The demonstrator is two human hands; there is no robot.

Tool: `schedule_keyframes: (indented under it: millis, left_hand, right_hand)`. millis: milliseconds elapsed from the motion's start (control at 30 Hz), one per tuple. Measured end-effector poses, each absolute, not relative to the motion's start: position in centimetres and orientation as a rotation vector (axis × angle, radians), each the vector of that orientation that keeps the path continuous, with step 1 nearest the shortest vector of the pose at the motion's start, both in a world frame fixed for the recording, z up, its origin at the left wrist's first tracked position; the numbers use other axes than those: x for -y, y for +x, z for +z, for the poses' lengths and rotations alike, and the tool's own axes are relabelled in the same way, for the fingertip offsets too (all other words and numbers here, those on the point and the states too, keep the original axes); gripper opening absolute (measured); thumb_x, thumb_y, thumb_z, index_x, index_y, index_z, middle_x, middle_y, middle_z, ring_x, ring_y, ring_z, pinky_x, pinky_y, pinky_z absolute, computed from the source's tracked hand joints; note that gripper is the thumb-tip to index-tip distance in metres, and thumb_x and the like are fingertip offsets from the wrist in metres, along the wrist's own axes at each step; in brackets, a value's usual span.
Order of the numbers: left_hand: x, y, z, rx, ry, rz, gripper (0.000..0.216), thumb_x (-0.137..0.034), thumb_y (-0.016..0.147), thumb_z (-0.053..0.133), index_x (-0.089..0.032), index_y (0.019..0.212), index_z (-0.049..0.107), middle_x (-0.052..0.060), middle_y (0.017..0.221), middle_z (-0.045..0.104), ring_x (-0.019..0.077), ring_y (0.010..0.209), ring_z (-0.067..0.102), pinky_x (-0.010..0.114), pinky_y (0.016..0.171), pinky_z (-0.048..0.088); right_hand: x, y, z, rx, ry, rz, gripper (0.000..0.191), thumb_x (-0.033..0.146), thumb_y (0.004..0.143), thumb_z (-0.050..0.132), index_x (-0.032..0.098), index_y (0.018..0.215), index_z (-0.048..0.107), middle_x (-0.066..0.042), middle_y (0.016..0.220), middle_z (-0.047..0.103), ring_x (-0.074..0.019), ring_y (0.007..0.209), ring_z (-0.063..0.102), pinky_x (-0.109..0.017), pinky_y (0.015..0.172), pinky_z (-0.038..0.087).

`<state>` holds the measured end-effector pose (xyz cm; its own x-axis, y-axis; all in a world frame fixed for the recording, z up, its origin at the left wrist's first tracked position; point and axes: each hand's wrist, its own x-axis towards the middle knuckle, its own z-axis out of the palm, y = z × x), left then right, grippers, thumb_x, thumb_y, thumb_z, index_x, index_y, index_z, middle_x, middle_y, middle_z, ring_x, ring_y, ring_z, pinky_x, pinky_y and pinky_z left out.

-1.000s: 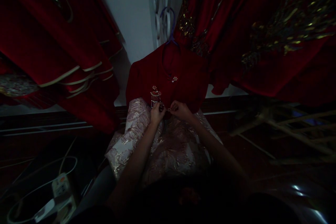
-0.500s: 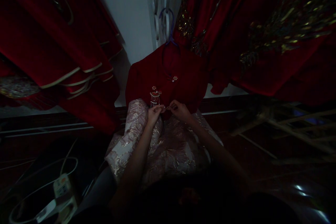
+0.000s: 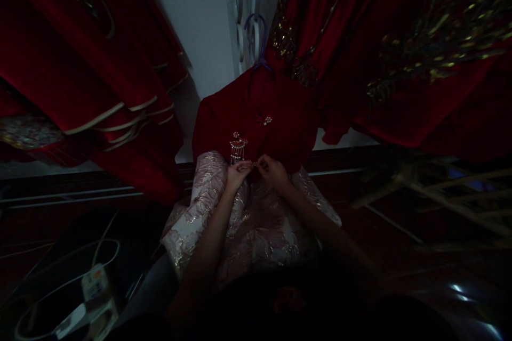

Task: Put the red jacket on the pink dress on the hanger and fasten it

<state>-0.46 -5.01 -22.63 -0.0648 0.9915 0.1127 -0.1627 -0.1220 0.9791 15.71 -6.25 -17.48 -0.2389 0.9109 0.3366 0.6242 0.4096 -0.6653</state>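
Observation:
A red short jacket [image 3: 224, 112] hangs before me on a purple hanger [image 3: 263, 53]. On its chest sit a tasselled brooch [image 3: 238, 147] and, near the neck opening, a small flower-shaped ornament [image 3: 267, 120]. My left hand [image 3: 239, 170] pinches the jacket's lower front edge, just under the tassels. Close beside it, my right hand [image 3: 272, 171] is closed in a pinch too. Between the two sets of fingertips a small shiny beaded piece [image 3: 255, 164] shows; the dim light and the fingers hide its exact shape.
A pink and silver brocade cloth [image 3: 272, 229] spreads below my hands. Red garments [image 3: 80, 58] hang at left, and another with gold sequins [image 3: 448, 26] at right. A power strip [image 3: 96, 287] with a white cable lies lower left; a wooden rack [image 3: 436, 192] stands right.
My two hands have drawn slightly closer together, with the fingertips nearly meeting at the small beaded piece. Otherwise the view has only shifted slightly.

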Motion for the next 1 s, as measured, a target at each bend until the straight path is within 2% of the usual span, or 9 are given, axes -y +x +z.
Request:
schedule_keyframes:
  millis: [233, 567, 1000]
  left_hand:
    - [5.18, -0.68, -22.77, -1.099, 1.263, 1.422, 0.02, -0.025, 0.064, 0.071, -0.014, 0.081, 0.072, 0.007, 0.082, 0.074, 0.0167, 0.073, 0.069, 0.033, 0.077, 0.056]
    - [5.51, -0.58, -22.5, -1.157, 1.389, 1.404, 0.013, -0.021, 0.065, 0.069, -0.014, 0.076, 0.069, 0.004, 0.075, 0.071, 0.0128, 0.066, 0.065, 0.024, 0.064, 0.052]
    - [5.52, -0.75, -22.49, -1.147, 1.468, 1.425, 0.015, -0.017, 0.067, 0.065, -0.015, 0.08, 0.069, 0.003, 0.079, 0.068, 0.0123, 0.073, 0.063, 0.024, 0.069, 0.05]
  right_hand:
    - [6.73, 15.43, -17.48, 1.939, -1.354, 0.481, 0.006, 0.024, 0.085, 0.052, 0.024, 0.09, 0.055, 0.001, 0.08, 0.066, -0.0132, 0.071, 0.063, -0.022, 0.065, 0.045]
    - [6.89, 14.92, -17.97, 1.856, -1.338, 0.491, 0.005, 0.024, 0.085, 0.05, 0.023, 0.088, 0.053, 0.001, 0.077, 0.064, -0.0128, 0.068, 0.061, -0.021, 0.062, 0.044]
    - [7.05, 14.83, -17.96, 1.839, -1.337, 0.472, 0.005, 0.023, 0.085, 0.049, 0.023, 0.088, 0.053, 0.0, 0.08, 0.065, -0.013, 0.069, 0.061, -0.022, 0.066, 0.045]
